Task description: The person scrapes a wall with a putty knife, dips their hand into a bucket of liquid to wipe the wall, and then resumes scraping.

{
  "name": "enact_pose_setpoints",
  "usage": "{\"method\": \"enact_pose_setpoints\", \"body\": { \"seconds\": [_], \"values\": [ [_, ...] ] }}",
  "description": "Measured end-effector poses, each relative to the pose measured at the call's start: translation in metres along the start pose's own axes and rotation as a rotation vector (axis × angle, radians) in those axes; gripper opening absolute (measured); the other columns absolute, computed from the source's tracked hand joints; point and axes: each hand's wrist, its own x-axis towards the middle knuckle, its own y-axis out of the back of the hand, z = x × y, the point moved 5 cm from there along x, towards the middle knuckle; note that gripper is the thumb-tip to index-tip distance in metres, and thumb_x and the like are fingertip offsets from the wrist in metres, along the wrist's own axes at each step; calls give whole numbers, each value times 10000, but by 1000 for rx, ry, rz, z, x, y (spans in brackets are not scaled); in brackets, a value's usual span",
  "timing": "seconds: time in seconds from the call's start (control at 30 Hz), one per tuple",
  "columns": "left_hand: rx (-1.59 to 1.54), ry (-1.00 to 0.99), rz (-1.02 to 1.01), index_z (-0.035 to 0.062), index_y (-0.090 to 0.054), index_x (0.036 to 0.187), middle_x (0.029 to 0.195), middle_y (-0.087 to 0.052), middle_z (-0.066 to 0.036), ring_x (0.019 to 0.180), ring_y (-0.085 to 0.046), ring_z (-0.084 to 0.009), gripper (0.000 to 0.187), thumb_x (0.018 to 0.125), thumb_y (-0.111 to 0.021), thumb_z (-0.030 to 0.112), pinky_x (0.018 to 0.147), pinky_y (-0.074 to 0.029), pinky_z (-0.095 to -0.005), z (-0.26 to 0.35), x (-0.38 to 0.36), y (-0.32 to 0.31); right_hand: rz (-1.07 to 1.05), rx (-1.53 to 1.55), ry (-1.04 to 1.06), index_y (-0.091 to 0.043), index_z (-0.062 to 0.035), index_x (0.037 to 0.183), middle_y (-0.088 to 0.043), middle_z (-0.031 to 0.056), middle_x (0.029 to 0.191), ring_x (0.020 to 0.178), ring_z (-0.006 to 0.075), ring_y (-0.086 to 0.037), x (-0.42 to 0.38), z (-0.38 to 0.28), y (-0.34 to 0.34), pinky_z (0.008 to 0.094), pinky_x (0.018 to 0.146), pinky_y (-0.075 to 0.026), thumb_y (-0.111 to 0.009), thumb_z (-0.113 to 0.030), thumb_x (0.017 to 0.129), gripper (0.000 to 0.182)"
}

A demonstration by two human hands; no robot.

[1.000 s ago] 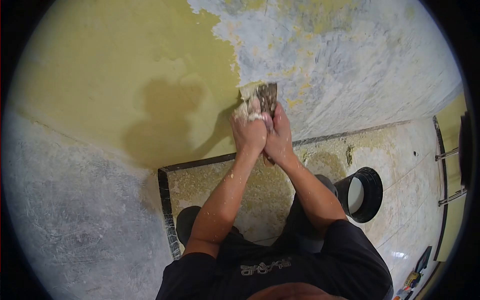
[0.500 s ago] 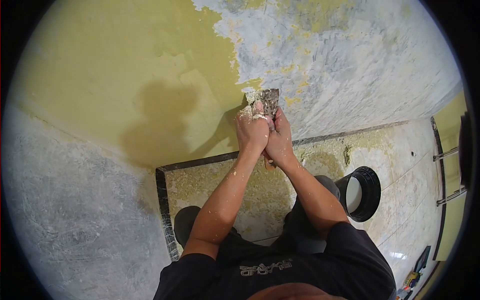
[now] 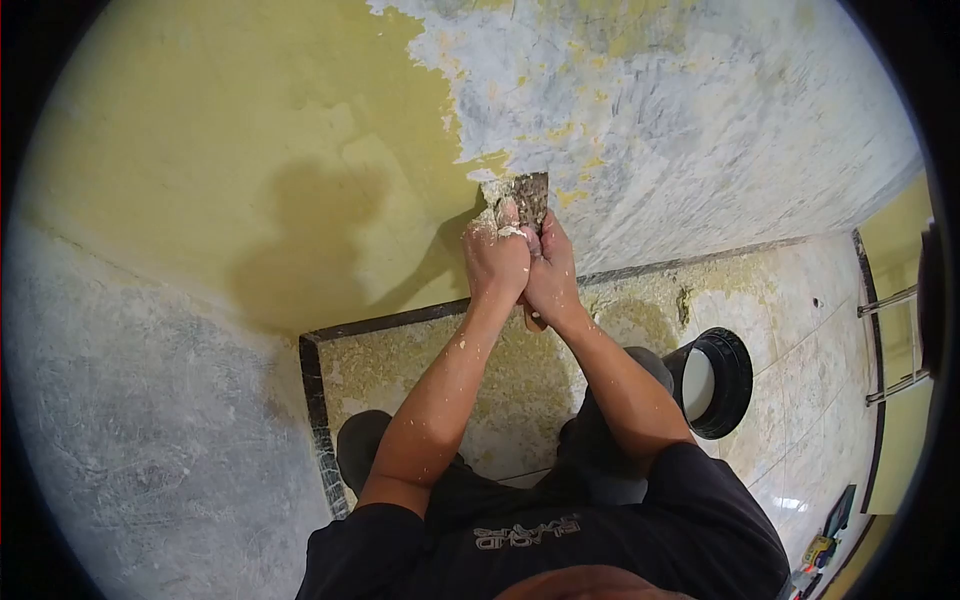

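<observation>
Both my hands are closed around a paint scraper (image 3: pixel 534 196), its wide blade crusted with paint flakes and lying against the wall. My left hand (image 3: pixel 495 255) has its fingers up near the blade and is dusted with pale flakes. Pressed beside it, my right hand (image 3: pixel 552 278) wraps the handle, whose brown end (image 3: pixel 535 321) pokes out below. The blade sits at the border between yellow-green paint (image 3: pixel 400 170) on the left and scraped, grey-white wall (image 3: pixel 680 130) on the right. My palms hide most of the handle.
A black bucket (image 3: pixel 744 375) with whitish contents stands right of my knee. Paint chips (image 3: pixel 420 365) litter the tiled floor along the dark skirting (image 3: pixel 400 320). A scuffed grey wall (image 3: pixel 150 420) is at left. Metal bars (image 3: pixel 890 300) and some tools (image 3: pixel 820 550) lie far right.
The whole view has shifted slightly, so everything appears a little further left and up. My hands and the scraper stay at nearly the same spot on the wall.
</observation>
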Motion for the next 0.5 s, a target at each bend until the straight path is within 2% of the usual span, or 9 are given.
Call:
{"method": "enact_pose_setpoints", "body": {
  "seconds": [0.03,0.1,0.17,0.2,0.23,0.3,0.43,0.5],
  "values": [
    [-9,23,-6,-31,-650,801,723,-625,-263,739,-612,-447,315,894,-525,243,659,-460,-497,1,-1,0,4,-2,7,-505,6,1091,-618,161,921,801,229,-552,0,-5,1,367,761,-456,-442,-75,967,161],
    [-3,63,-64,-30,-653,816,747,-636,-262,764,-614,-456,290,883,-524,222,677,-466,-496,-8,6,-3,-39,89,-250,-506,9,1129,-627,163,961,852,217,-566,-4,-6,-1,354,793,-460,-433,-64,967,192],
    [-84,60,-61,-49,-628,805,634,-621,-148,586,-579,-264,354,947,-488,244,584,-430,-421,-13,6,-5,-41,63,-249,-504,13,1140,-625,165,972,870,217,-566,-2,-11,-1,351,809,-457,-429,-58,964,204],
    [-82,77,-62,-49,-628,805,634,-621,-148,586,-579,-264,354,947,-488,244,584,-430,-421,-18,3,-5,-37,51,-252,-502,17,1152,-623,167,983,888,217,-566,-5,-10,-1,349,825,-453,-425,-51,961,217],
    [-53,10,-45,-48,-625,796,629,-616,-138,576,-565,-248,356,948,-489,244,574,-425,-414,-16,4,-4,-33,53,-257,-502,17,1152,-623,167,983,888,217,-566,-4,-6,-1,349,825,-453,-425,-51,961,217],
    [-24,-61,-35,-46,-623,788,624,-611,-127,565,-552,-232,357,948,-490,244,564,-420,-407,-11,9,-5,-24,-1,-58,-498,23,1143,-619,156,959,879,224,-563,2,-7,0,352,828,-448,-419,-43,956,214],
    [-77,-18,-51,-46,-620,794,624,-605,-137,565,-553,-244,352,946,-492,245,564,-421,-412,-4,8,-3,-30,-14,-109,-499,19,1146,-615,155,944,883,234,-563,4,-5,-1,352,841,-440,-425,-47,953,218],
    [-77,-21,-57,-47,-616,796,621,-599,-144,567,-554,-251,353,945,-493,248,565,-421,-415,10,7,3,-2,5,29,-500,14,1150,-610,158,966,898,232,-560,10,-10,-1,346,849,-435,-427,-44,949,222]
  ]
}}
